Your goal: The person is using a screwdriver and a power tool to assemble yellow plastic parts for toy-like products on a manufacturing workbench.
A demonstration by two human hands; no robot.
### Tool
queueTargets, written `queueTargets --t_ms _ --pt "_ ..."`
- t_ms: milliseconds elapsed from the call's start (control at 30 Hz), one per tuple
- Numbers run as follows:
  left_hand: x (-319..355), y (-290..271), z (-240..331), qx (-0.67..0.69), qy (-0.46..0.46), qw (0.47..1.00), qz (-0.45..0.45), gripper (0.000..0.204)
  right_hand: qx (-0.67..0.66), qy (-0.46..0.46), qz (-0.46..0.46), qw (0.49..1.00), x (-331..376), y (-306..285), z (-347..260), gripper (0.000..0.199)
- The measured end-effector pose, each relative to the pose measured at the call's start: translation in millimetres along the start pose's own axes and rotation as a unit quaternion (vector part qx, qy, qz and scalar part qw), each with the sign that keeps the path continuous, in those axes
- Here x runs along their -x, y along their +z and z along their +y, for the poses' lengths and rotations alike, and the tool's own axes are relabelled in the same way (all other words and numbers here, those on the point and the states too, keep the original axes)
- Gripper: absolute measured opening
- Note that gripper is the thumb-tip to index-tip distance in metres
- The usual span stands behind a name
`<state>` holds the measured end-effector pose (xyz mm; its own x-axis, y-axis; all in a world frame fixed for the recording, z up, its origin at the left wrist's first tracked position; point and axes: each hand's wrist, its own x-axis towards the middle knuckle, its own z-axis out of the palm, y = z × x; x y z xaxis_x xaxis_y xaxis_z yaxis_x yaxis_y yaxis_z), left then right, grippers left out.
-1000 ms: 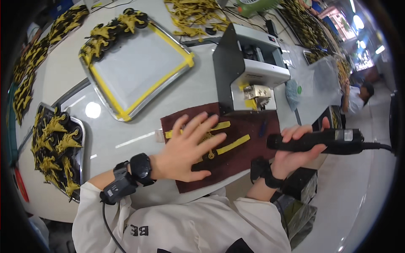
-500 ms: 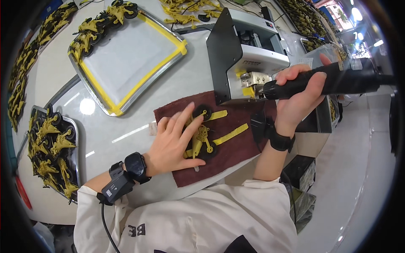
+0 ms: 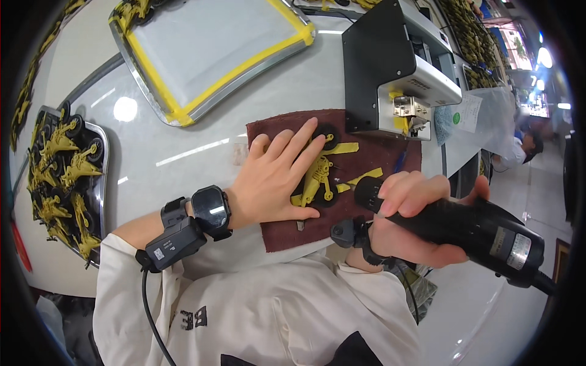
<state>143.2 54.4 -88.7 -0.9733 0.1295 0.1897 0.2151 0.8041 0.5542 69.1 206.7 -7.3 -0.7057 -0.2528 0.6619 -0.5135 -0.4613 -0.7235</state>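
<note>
My left hand [image 3: 273, 178] lies flat, fingers spread, on a yellow plastic toy motorbike [image 3: 318, 179] with black wheels, pressing it onto a dark red cloth mat [image 3: 287, 232]. My right hand [image 3: 410, 215] grips a black electric screwdriver [image 3: 482, 233] whose front end sits right beside the toy. Two loose yellow plastic strips [image 3: 345, 148] lie on the mat near the toy.
A black and silver machine [image 3: 390, 67] stands behind the mat. A metal tray with yellow tape edges [image 3: 183, 104] lies at the back. At the left is a tray [image 3: 101, 146] with several yellow toy bikes. Another person [image 3: 525, 146] is at the far right.
My right hand has brought the screwdriver down from beside the machine to the toy. My left hand stays pressed on the toy, which I now look at from closer.
</note>
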Motion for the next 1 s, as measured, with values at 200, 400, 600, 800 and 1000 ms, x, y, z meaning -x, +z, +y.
queueTargets --t_ms 200,400,600,800,1000 --pt "3 1 -2 0.014 -0.015 1.000 0.000 0.107 -0.068 0.042 -0.029 0.996 3 -1 28 0.096" --pt "2 1 -4 0.010 -0.010 1.000 0.003 0.107 -0.067 0.023 -0.007 0.997 1 2 34 0.093" --pt "1 2 -8 0.022 -0.003 1.000 -0.005 0.103 -0.076 0.002 0.029 0.997 1 1 32 0.089" --pt "0 2 -8 0.022 -0.007 1.000 -0.007 0.103 -0.065 0.002 -0.009 0.998 0 -3 34 0.088" --pt "0 2 -8 0.039 -0.011 0.999 0.010 0.103 -0.079 0.051 -0.087 0.992 3 -9 36 0.084"
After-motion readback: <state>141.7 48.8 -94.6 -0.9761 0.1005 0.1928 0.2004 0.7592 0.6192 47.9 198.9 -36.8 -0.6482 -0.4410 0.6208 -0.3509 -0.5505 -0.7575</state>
